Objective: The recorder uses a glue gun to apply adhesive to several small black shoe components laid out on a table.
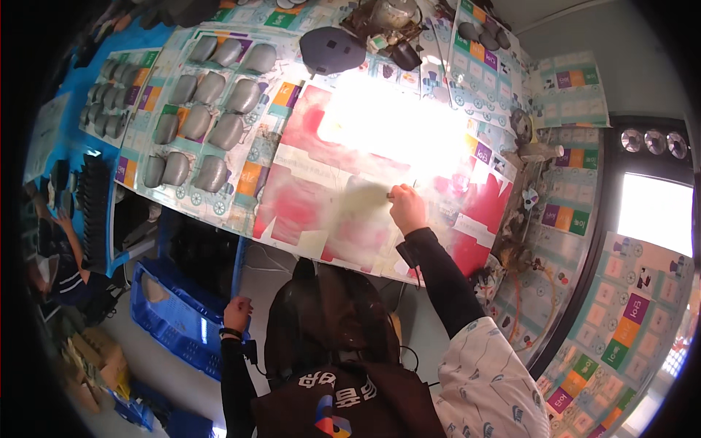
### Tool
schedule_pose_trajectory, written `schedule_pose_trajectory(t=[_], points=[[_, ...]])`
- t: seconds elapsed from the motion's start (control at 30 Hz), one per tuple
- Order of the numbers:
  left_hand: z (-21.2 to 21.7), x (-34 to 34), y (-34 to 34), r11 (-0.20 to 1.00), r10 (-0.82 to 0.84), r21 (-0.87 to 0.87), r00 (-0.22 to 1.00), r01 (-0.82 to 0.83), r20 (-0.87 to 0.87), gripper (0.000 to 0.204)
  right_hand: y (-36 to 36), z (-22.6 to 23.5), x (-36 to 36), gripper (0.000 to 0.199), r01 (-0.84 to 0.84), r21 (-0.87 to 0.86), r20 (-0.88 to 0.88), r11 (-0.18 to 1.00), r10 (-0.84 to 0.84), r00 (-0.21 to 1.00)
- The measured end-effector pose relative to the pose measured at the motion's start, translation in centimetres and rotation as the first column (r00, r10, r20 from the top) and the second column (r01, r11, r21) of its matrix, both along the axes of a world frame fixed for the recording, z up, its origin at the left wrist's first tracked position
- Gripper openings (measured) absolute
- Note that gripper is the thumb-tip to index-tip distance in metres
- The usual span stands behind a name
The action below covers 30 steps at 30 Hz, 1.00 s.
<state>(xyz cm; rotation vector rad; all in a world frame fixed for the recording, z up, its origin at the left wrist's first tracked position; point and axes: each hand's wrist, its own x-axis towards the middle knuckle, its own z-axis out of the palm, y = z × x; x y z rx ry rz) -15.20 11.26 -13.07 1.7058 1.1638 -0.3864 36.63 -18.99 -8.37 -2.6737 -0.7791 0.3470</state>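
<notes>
Right hand (406,208) is closed on a brush (364,197) (blurred), mid-stroke across the red sheet (321,182) on the table (569,204). Left hand (237,314) hangs loosely curled, empty, near left. Next stroke needs even pressure.

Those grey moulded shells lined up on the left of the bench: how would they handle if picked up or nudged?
The grey shells look thin and hollow, so probably light for their size. Their rounded backs suggest they would rock or slide if pushed rather than stay put. They lie in close rows on the printed sheet, so nudging one would likely shift its neighbours. Neither hand touches them.
</notes>
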Motion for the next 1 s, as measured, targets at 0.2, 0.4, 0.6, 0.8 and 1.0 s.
schedule_pose_trajectory(t=[0.2, 0.4, 0.6, 0.8, 1.0], points=[[-0.4, 0.2, -0.6, 1.0, 0.015, 0.011, 1.0, -0.015, -0.011, 0.024, 1.9, -1.5, 0.3, 0.006, -0.235, -0.221, -0.013, 0.947, 0.238, 0.971], [0.6, 5.1, -1.7, 0.998, -0.055, 0.009, 0.998, 0.055, 0.015, 0.025, 0.8, -1.2, 2.4, 0.007, -0.368, -0.302, -0.071, 0.879, 0.365, 0.929], [1.8, 4.0, -1.1, 0.997, -0.055, 0.051, 0.998, 0.053, 0.038, 0.023, -0.7, 7.7, 4.5, 0.008, 0.111, 0.181, -0.452, 0.977, -0.018, 0.892], [0.4, 3.4, -0.2, 0.999, -0.034, 0.0, 0.999, 0.034, -0.008, 0.023, -1.1, 4.0, 4.3, 0.02, 0.141, -0.008, -0.792, 0.99, -0.092, 0.603], [0.9, 4.3, -0.2, 0.999, -0.048, 0.017, 0.999, 0.048, -0.014, 0.022, 0.6, 0.3, 3.4, 0.021, 0.017, -0.107, -0.395, 0.994, -0.058, 0.917]])
